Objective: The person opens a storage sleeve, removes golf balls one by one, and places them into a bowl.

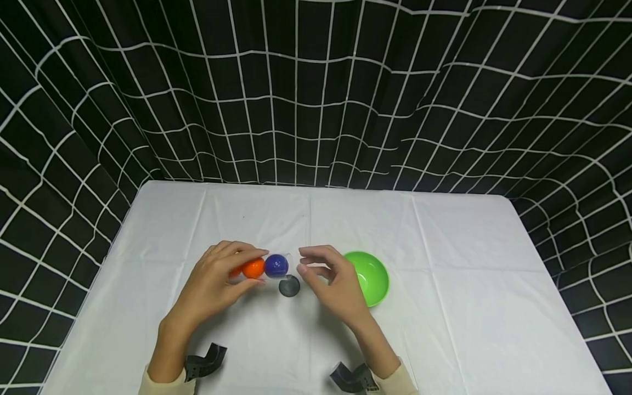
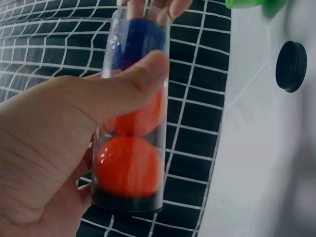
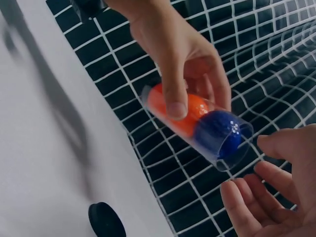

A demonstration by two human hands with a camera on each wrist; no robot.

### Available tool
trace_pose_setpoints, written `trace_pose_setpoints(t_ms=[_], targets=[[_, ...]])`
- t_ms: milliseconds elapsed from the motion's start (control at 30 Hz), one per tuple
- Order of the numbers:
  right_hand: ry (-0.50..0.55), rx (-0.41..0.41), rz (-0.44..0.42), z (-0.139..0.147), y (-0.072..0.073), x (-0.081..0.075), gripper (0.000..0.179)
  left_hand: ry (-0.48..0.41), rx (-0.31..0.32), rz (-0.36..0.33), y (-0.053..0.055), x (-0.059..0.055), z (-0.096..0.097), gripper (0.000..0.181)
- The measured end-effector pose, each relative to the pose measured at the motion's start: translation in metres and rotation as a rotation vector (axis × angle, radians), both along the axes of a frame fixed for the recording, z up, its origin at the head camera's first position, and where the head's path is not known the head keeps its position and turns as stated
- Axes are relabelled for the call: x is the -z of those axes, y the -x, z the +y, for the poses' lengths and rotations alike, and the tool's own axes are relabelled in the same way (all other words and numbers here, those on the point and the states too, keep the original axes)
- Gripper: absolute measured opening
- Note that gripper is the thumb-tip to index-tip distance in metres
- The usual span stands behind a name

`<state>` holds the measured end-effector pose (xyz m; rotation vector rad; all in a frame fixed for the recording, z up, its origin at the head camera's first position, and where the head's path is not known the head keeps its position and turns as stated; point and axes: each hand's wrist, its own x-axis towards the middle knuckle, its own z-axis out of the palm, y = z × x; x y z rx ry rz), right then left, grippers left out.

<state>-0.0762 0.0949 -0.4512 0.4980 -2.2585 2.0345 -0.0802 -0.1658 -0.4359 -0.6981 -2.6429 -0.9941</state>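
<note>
My left hand (image 1: 214, 277) grips a clear plastic tube (image 2: 129, 134) with thumb and fingers around its side. Inside it sit two orange balls (image 2: 129, 167) and, at the uncapped end, a blue ball (image 3: 217, 132). A black cap closes the tube's other end in the left wrist view. Beside the uncapped end is my right hand (image 1: 340, 282), its fingers loosely bent with nothing in them. In the right wrist view a small gap separates its fingertips from the tube's rim. On the table below lies a round black lid (image 1: 289, 286).
A green bowl (image 1: 374, 278) stands just right of my right hand, partly behind it. White cloth covers the table (image 1: 474, 307). Black curtains with a white grid (image 1: 316, 93) rise behind and at both sides.
</note>
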Motion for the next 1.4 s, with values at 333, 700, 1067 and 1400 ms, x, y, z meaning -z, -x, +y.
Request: trace_pose_setpoints(t_ms=[333, 700, 1067, 1400], targets=[[0.041, -0.083, -0.109, -0.003, 0.000, 0.007, 0.036, 0.145, -0.027, 0.205, -0.004, -0.008, 0.004, 0.046], [0.025, -0.121, -0.200, -0.007, 0.000, 0.009, 0.041, 0.188, -0.032, 0.345, -0.004, -0.008, 0.006, 0.044], [0.026, -0.135, -0.222, -0.007, 0.004, 0.012, 0.043, 0.197, -0.035, 0.348, -0.003, -0.010, 0.006, 0.049], [0.034, -0.138, -0.232, -0.006, 0.003, 0.010, 0.044, 0.169, -0.023, 0.283, -0.004, -0.012, 0.004, 0.052]])
